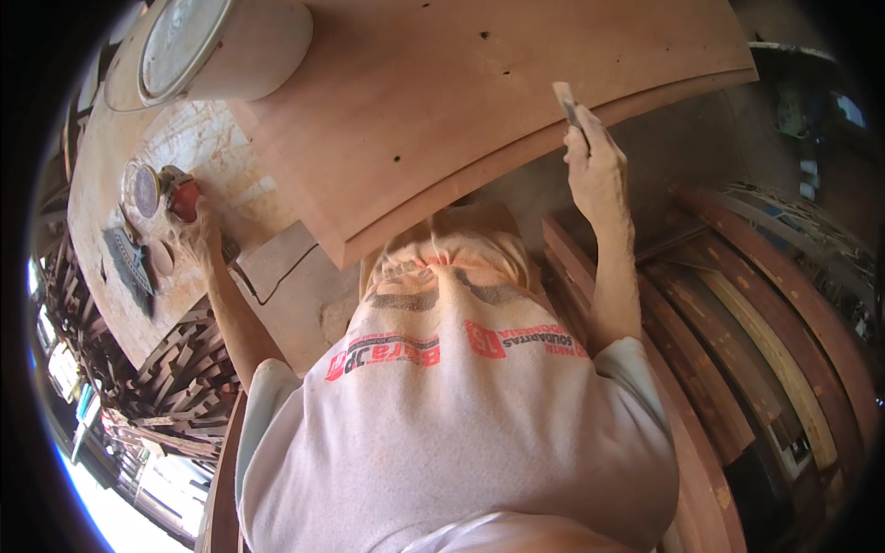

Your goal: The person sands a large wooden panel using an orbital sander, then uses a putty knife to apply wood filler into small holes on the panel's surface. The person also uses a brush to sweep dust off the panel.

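Where the person's dusty pale shirt (461,424) fills the foreground, a dark cord (281,288) trails over the work surface (300,323) beyond its left side, and a careless tug there could catch it. The left hand (195,235) touches a red and black power tool (183,197), but I cannot tell how firmly its fingers are closed; a loose hold could let the tool slip toward the round disc (145,191) beside it. The right hand (595,157) is mostly curled, pinching a small flat tool (565,100) between thumb and fingers, its pale tip out over the front edge of the broad wooden panel (442,129). Should that tip dip at a steep angle, it could nick the grooved edge. Farther off, a white bucket (263,51) stands by the panel's left end, where a hard shove on the panel might jolt it.
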Motion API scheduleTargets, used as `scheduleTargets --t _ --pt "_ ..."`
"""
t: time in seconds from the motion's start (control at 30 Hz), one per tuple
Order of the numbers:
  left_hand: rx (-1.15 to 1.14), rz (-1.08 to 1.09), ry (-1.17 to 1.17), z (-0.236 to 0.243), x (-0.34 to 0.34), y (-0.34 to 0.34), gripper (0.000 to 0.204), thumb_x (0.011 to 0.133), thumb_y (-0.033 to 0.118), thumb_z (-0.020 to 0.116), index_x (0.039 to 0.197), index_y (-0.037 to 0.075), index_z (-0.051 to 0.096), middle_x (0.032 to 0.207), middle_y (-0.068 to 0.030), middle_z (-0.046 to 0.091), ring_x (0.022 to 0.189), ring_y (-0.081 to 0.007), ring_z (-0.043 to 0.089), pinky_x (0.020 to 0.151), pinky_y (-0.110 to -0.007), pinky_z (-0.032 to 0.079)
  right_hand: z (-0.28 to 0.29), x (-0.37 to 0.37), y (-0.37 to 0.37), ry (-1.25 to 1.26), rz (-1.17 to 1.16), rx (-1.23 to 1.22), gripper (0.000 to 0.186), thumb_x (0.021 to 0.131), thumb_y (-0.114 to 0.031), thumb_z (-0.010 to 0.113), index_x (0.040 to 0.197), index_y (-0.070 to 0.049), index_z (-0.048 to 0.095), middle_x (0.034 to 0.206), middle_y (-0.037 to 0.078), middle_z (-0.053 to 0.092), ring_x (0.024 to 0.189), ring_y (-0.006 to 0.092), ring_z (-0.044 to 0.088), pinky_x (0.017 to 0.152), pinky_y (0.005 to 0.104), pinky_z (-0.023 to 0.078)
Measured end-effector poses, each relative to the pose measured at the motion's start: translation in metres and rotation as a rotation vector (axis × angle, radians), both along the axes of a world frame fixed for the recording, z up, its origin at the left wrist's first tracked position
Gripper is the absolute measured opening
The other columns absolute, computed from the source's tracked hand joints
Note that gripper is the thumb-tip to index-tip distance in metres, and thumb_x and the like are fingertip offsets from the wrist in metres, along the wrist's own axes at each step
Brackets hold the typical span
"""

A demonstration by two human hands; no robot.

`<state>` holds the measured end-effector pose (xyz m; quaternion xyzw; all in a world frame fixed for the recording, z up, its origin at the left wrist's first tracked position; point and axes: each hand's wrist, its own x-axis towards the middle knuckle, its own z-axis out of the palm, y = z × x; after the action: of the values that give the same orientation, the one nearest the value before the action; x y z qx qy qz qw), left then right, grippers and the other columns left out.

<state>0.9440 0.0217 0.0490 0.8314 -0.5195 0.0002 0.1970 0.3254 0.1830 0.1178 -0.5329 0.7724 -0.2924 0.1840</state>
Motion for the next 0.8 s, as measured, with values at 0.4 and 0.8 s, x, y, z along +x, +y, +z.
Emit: scheduleTargets --t 0.4,0.8 --pt "-0.047 0.029 0.351 0.008 -0.017 0.078 0.105 0.089 0.060 0.078 0.163 0.001 0.036 0.151 -0.0254 0.050 0.135 -0.0381 0.055 0.109 -0.044 0.048 0.008 0.013 -0.112 0.594 0.393 0.236 0.044 0.107 -0.010 0.053 0.150 -0.018 0.059 0.094 0.015 0.065 0.088 0.0317 0.072 0.079 0.0466 0.062" --pt "-0.208 0.056 0.076 0.031 -0.038 0.111 0.088 0.092 0.048 0.079 0.157 -0.001 0.045 0.149 -0.0256 0.051 0.136 -0.0369 0.054 0.110 -0.046 0.047 0.010 -0.010 -0.140 0.818 0.548 0.196 0.045 0.105 -0.011 0.054 0.148 -0.024 0.061 0.096 0.008 0.065 0.088 0.0270 0.071 0.079 0.0449 0.062"
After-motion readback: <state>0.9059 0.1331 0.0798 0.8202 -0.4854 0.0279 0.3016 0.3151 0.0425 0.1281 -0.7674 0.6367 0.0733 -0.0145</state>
